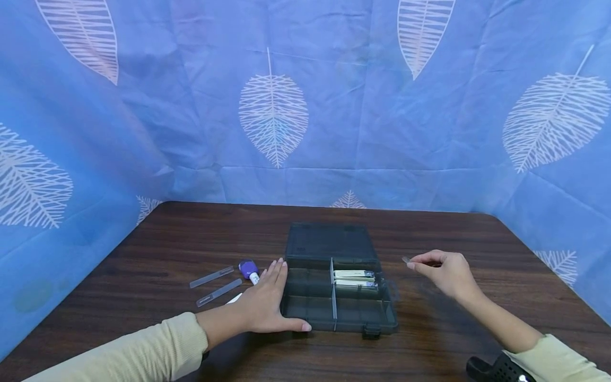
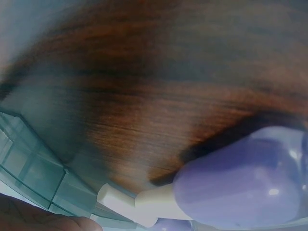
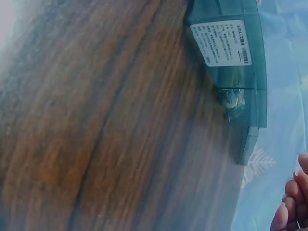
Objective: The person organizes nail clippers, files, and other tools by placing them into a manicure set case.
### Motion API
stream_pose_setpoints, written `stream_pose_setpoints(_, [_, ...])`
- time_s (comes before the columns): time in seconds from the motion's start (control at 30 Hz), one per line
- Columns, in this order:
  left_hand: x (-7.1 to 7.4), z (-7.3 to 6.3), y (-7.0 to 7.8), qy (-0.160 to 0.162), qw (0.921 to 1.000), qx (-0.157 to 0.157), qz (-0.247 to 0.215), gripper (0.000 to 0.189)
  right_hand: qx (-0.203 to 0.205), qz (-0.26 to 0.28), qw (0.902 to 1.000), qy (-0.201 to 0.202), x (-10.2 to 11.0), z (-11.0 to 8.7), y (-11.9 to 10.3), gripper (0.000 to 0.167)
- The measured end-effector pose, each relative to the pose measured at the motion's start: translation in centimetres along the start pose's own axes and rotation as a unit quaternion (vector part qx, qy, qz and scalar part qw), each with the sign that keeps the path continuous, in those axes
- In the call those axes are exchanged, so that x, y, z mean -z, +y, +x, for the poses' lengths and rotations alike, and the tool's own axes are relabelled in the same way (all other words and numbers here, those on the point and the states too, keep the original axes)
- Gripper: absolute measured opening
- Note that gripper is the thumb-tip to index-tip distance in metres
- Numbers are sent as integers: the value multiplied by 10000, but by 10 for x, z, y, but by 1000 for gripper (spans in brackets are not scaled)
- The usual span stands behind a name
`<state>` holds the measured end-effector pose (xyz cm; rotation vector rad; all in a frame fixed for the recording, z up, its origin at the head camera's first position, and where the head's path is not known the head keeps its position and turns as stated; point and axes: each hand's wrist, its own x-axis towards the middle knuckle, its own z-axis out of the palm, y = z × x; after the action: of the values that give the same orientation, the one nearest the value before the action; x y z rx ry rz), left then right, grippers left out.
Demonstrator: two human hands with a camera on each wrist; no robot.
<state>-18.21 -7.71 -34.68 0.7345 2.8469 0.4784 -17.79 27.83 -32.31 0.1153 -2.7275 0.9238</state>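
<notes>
A dark translucent compartment box lies with its lid folded back. My left hand rests along its left wall, fingers straight and the thumb at the front corner. Off to the right of the box, my right hand pinches a small clear piece between thumb and fingertips; its kind I cannot tell. Two pale nail clippers with shiny metal ends lie side by side in the back right compartment. Close by the left hand is a purple bottle with a white, narrow end.
Two clear flat strips lie left of the box. A white piece shows partly behind the left wrist. A thin divider parts the box, and a latch juts from its front. Leaf-patterned blue cloth surrounds the dark wooden table.
</notes>
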Motion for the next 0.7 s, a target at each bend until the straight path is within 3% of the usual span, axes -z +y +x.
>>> stream_pose_setpoints(0.47, [1, 0, 1, 34, 10000, 79, 8, 119, 463, 434, 9973, -372, -8, -9, -21, 13])
stream_pose_setpoints(0.7, [1, 0, 1, 35, 10000, 66, -5, 119, 582, 794, 9918, -810, -18, -16, -33, 9])
